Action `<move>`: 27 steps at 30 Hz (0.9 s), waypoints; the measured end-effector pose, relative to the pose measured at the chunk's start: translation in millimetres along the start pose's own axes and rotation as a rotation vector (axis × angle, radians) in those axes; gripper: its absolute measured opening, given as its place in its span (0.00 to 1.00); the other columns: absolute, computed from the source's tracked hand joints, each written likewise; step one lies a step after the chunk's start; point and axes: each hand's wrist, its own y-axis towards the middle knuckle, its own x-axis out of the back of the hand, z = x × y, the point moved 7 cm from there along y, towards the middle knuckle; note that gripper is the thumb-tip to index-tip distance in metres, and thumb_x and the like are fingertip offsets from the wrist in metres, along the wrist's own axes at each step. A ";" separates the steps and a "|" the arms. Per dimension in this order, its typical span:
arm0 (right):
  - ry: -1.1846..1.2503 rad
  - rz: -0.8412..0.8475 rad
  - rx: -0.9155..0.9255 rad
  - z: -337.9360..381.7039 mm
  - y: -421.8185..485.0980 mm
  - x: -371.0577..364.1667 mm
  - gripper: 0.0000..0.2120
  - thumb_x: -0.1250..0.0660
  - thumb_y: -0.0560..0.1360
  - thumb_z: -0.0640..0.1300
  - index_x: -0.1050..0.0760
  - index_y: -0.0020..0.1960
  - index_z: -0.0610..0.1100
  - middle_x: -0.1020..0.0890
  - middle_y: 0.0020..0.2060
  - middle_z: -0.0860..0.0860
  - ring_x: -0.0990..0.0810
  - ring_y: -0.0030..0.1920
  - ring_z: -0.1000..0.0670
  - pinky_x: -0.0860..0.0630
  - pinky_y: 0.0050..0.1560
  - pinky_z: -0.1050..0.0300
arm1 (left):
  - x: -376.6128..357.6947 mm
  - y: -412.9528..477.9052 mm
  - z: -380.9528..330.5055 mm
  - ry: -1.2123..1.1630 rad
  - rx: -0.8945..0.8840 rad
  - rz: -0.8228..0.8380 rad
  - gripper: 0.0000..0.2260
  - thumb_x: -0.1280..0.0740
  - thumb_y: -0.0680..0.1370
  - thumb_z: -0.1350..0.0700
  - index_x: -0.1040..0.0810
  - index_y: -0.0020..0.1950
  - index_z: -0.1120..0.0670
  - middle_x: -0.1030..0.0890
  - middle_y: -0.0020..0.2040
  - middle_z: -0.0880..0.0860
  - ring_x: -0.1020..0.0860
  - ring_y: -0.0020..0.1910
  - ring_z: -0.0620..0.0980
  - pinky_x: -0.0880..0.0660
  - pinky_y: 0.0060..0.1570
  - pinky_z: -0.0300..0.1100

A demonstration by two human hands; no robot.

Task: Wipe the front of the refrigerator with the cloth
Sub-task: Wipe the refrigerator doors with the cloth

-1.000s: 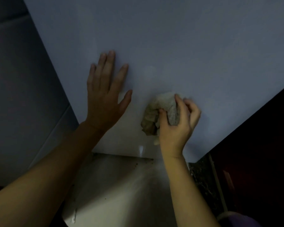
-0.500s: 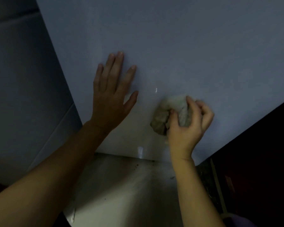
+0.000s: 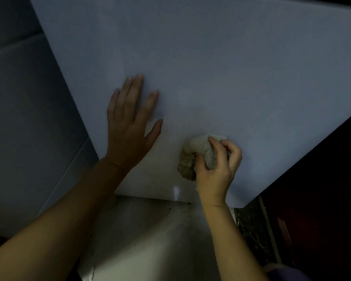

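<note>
A hand presses a bunched cloth against the lower part of the refrigerator door.

The right hand (image 3: 215,169) grips the cloth (image 3: 193,157) with fingers and thumb curled around it, and holds it against the pale front of the refrigerator (image 3: 211,67), near the bottom edge of the door. The cloth is beige and crumpled into a ball. The left hand (image 3: 130,126) lies flat on the door to the left of the cloth, fingers straight and a little spread. Below the door there is a light floor (image 3: 150,240) with small dark specks.
</note>
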 end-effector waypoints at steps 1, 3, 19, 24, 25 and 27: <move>0.008 -0.007 0.022 3.6 4.7 1.0 0.19 0.24 0.73 0.36 0.20 0.63 0.39 0.28 0.61 0.43 0.25 0.62 0.40 0.23 0.64 0.46 | 3.7 2.3 -0.8 -0.002 0.003 -0.004 0.26 0.31 0.81 0.50 0.32 0.77 0.56 0.35 0.78 0.65 0.38 0.79 0.62 0.39 0.76 0.61; 0.031 -0.035 0.076 15.7 21.0 6.8 0.18 0.25 0.74 0.38 0.20 0.64 0.40 0.28 0.61 0.44 0.26 0.62 0.40 0.23 0.64 0.47 | 12.8 11.0 -1.9 0.000 0.013 -0.030 0.25 0.30 0.81 0.50 0.31 0.75 0.56 0.33 0.76 0.66 0.36 0.77 0.62 0.36 0.74 0.60; -0.173 -0.077 0.320 30.7 99.5 67.2 0.18 0.26 0.73 0.40 0.19 0.63 0.45 0.25 0.60 0.44 0.25 0.59 0.41 0.24 0.58 0.40 | 30.6 33.6 0.6 -0.030 0.147 0.077 0.29 0.34 0.82 0.47 0.37 0.79 0.55 0.42 0.81 0.65 0.43 0.81 0.63 0.41 0.76 0.64; -0.196 -0.187 0.254 13.6 142.2 131.2 0.19 0.26 0.74 0.40 0.20 0.64 0.42 0.26 0.62 0.43 0.26 0.62 0.42 0.25 0.65 0.46 | 40.7 61.8 -10.8 -0.054 0.085 0.053 0.26 0.37 0.83 0.47 0.35 0.78 0.57 0.40 0.80 0.65 0.40 0.80 0.65 0.40 0.75 0.62; -0.191 -0.210 0.242 15.9 152.7 140.7 0.19 0.26 0.74 0.38 0.20 0.65 0.42 0.26 0.62 0.43 0.26 0.63 0.42 0.26 0.67 0.50 | 43.6 70.9 -13.1 -0.055 0.077 0.036 0.26 0.37 0.83 0.47 0.34 0.78 0.57 0.40 0.80 0.65 0.39 0.79 0.65 0.40 0.75 0.62; -0.178 -0.239 0.243 26.7 173.5 153.4 0.21 0.25 0.73 0.36 0.21 0.65 0.42 0.25 0.62 0.42 0.26 0.64 0.42 0.29 0.69 0.57 | 49.7 87.0 -18.3 -0.063 0.074 0.019 0.26 0.36 0.82 0.48 0.33 0.78 0.58 0.40 0.80 0.65 0.39 0.79 0.65 0.39 0.75 0.62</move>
